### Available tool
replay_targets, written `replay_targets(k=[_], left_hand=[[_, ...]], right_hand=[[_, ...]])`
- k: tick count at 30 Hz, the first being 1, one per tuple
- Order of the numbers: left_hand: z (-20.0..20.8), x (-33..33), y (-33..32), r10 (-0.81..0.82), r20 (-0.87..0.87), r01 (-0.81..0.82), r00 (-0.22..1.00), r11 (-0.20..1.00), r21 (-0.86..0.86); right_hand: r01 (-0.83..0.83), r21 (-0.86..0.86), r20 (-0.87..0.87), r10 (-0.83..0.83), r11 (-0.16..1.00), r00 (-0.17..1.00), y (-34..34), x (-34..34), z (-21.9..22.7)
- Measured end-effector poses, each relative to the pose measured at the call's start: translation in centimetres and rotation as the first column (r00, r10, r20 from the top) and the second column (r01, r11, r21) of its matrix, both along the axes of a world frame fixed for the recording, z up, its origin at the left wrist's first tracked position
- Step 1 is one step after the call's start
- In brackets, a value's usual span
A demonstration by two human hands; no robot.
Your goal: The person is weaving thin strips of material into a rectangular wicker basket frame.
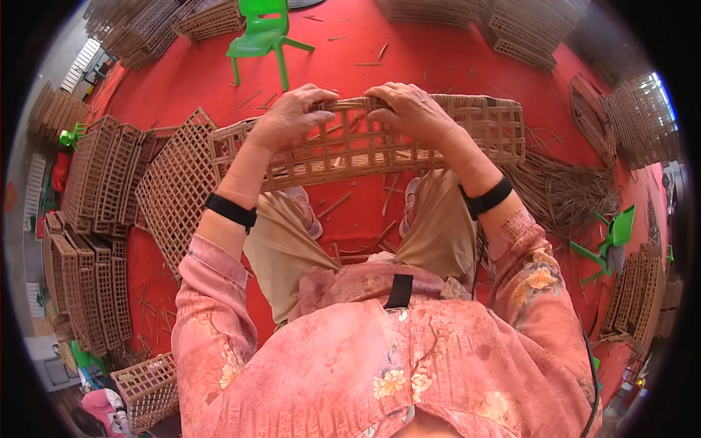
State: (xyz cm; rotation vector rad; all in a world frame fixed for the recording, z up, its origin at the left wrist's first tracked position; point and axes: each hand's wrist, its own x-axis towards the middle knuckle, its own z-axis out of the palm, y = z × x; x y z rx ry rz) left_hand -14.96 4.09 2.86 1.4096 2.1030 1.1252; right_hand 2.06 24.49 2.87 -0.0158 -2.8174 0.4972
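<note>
A long, shallow brown woven basket (365, 158) with an open lattice is in front of my knees, its long side facing me. My left hand (293, 115) curls over the top rim a little left of the middle. On the same rim, slightly right of the middle, my right hand (414, 109) grips with its fingers bent over the edge. A short stretch of rim shows between the two hands. The fingertips on the far side of the rim are partly hidden.
A flat lattice panel (175, 186) leans at the left, near stacked woven baskets (87, 285). Loose brown strips (562, 190) lie in a heap at the right. A green chair (266, 36) stands ahead on the red floor (343, 66), another green chair (606, 241) at the right.
</note>
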Motion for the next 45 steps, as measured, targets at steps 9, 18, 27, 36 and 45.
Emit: replay_targets(k=[9,18,27,36,45], left_hand=[[0.4,1.1,2.1,-0.143,-0.050,0.143,0.988,0.990,-0.005],[0.0,2.6,4.2,-0.036,-0.379,0.037,0.925,0.999,-0.002],[0.6,0.4,5.4,-0.077,0.320,0.129,0.944,0.981,-0.143],[0.8,4.9,8.5,-0.136,-0.104,0.116,0.985,0.978,-0.172],[-0.3,6.2,9.9,-0.068,-0.449,0.067,0.891,0.998,-0.018]], right_hand=[[-0.065,0.026,-0.042,0.066,0.998,0.997,0.7,-0.8,-1.3],[-0.126,-0.120,-0.009,0.126,0.985,0.992,2.1,-1.8,-1.2],[0.064,0.031,-0.176,-0.057,0.997,0.983,4.6,2.5,-0.7],[0.023,0.063,-0.207,-0.009,0.998,0.978,6.7,3.4,-3.0],[-0.019,-0.044,-0.114,0.014,0.999,0.993,7.3,3.0,-1.7]])
